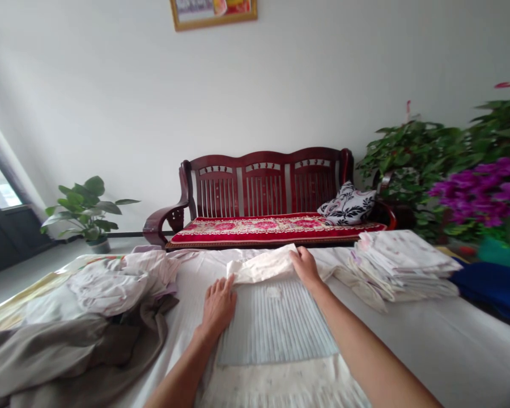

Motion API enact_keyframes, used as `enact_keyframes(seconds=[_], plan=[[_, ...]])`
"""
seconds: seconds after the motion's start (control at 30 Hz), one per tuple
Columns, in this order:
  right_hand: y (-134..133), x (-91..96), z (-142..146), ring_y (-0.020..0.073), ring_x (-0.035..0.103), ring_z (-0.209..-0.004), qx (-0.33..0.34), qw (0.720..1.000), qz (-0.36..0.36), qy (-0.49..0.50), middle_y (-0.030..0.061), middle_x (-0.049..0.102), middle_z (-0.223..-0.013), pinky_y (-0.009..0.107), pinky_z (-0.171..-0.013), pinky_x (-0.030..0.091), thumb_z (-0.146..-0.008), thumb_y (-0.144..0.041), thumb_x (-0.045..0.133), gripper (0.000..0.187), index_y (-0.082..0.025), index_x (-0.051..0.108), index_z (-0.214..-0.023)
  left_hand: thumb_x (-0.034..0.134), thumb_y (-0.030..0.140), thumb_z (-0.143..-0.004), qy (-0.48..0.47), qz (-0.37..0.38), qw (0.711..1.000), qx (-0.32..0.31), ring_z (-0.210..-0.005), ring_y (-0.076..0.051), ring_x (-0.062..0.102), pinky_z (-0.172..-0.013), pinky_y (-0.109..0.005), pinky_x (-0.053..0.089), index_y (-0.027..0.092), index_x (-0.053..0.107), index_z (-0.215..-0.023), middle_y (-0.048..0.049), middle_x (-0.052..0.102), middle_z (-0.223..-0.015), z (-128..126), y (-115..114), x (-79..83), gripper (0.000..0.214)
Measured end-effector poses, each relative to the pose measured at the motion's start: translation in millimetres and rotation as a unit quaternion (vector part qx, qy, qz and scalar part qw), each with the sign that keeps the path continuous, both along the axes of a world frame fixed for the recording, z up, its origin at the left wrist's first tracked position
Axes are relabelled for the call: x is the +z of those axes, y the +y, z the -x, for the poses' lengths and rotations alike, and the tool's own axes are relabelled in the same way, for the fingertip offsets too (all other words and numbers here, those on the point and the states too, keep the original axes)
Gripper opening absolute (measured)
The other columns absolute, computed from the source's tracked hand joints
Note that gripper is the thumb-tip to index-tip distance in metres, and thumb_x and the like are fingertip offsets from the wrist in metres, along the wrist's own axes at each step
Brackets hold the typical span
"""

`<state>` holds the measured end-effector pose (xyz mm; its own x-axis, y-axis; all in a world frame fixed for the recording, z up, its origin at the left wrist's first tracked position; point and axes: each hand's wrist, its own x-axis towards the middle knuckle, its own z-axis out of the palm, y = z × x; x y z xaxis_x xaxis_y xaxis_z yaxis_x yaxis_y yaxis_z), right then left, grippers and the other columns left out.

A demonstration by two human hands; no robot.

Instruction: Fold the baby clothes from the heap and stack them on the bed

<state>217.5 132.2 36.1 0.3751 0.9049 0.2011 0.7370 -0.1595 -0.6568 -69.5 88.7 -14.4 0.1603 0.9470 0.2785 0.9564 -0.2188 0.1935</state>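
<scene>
A soft cloth piece, probably a garment, lies spread in front of me, with a pale blue ribbed middle and cream ends. Its far cream end is raised and folded over between my hands. My right hand pinches the right corner of that end, thumb on top. At the left corner, my left hand has its fingers bent against the cloth edge; its thumb is hidden. A small whitish patch shows on the ribbed part. The near cream end runs out of view at the bottom.
A white sheet covers the work surface. Rumpled clothes and a grey-brown garment lie left; a folded cloth stack and blue item sit right. Beyond stand a wooden bench, cushion and potted plants.
</scene>
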Motion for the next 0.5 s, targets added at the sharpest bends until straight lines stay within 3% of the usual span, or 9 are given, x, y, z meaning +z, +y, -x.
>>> enact_keyframes(seconds=[0.13,0.27,0.4,0.5], plan=[[0,-10.7,-21,0.0262,0.068,-0.099,-0.043,0.998,0.034,0.009,0.0114,0.073,-0.108,0.03,-0.076,0.047,-0.089,-0.038,0.049,0.035,-0.017,0.065,-0.112,0.041,0.023,-0.097,0.019,0.004,1.0,0.004,-0.138,-0.03,0.043,-0.114,-0.045,0.032,0.029,0.044,-0.15,-0.0094,0.051,-0.148,0,1,-2.2,0.054],[-1,-17.5,-28,0.0246,0.069,-0.099,-0.045,0.997,0.055,0.008,0.0094,0.075,-0.108,0.029,-0.077,0.048,-0.086,-0.032,0.056,0.035,-0.018,0.064,-0.117,0.039,0.026,-0.099,0.029,0.006,1.0,0.0,-0.14,-0.03,0.042,-0.114,-0.047,0.032,0.031,0.05,-0.146,-0.0097,0.051,-0.148,-1,0,-2.5,0.049],[-3,-13.4,-25,0.0193,0.068,-0.105,-0.032,0.998,0.045,-0.013,0.0044,0.073,-0.116,0.024,-0.083,0.048,-0.088,-0.026,0.052,0.037,-0.024,0.061,-0.124,0.037,0.026,-0.1,0.036,0.009,0.999,-0.001,-0.141,-0.031,0.041,-0.114,-0.047,0.032,0.032,0.051,-0.146,-0.0099,0.05,-0.149,-1,-1,-1.4,0.048],[-7,-12.7,-25,0.0208,0.067,-0.11,-0.036,0.997,0.061,-0.038,0.0065,0.071,-0.122,0.026,-0.084,0.048,-0.088,-0.022,0.05,0.045,-0.023,0.056,-0.133,0.036,0.026,-0.1,0.036,0.012,0.999,-0.005,-0.141,-0.03,0.041,-0.115,-0.047,0.031,0.032,0.05,-0.146,-0.0091,0.05,-0.149,0,0,-1.5,0.048]])
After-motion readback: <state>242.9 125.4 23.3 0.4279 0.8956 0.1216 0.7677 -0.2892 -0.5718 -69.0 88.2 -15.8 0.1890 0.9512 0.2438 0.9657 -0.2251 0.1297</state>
